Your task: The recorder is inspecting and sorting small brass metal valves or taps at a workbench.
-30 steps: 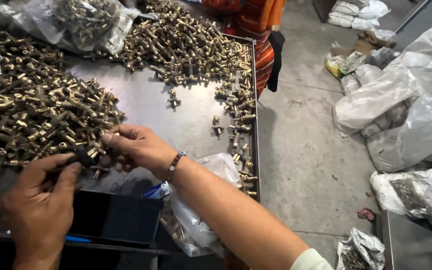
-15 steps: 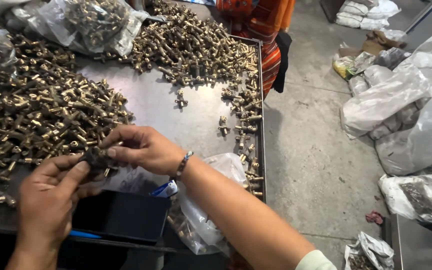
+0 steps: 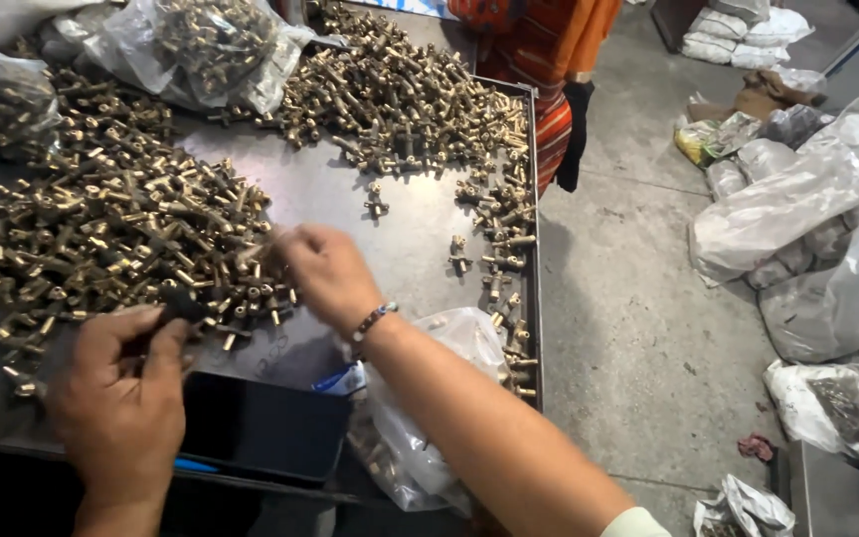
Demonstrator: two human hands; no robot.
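Two hands over the metal table point(image 3: 350, 199): left hand point(image 3: 121, 393) near the front edge, fingers pinched on a dark fitting point(image 3: 179, 303) kept clear of the stock, right hand point(image 3: 325, 273) curled into the brass fittings heap point(image 3: 111, 239), finger grip blurred, undeterminable.

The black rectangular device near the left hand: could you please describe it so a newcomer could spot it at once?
Start at the metal table heaped with brass fittings and go to its near edge. Just right of the left hand lies the black device, the only flat, dark, smooth slab among small shiny parts and clear bags.
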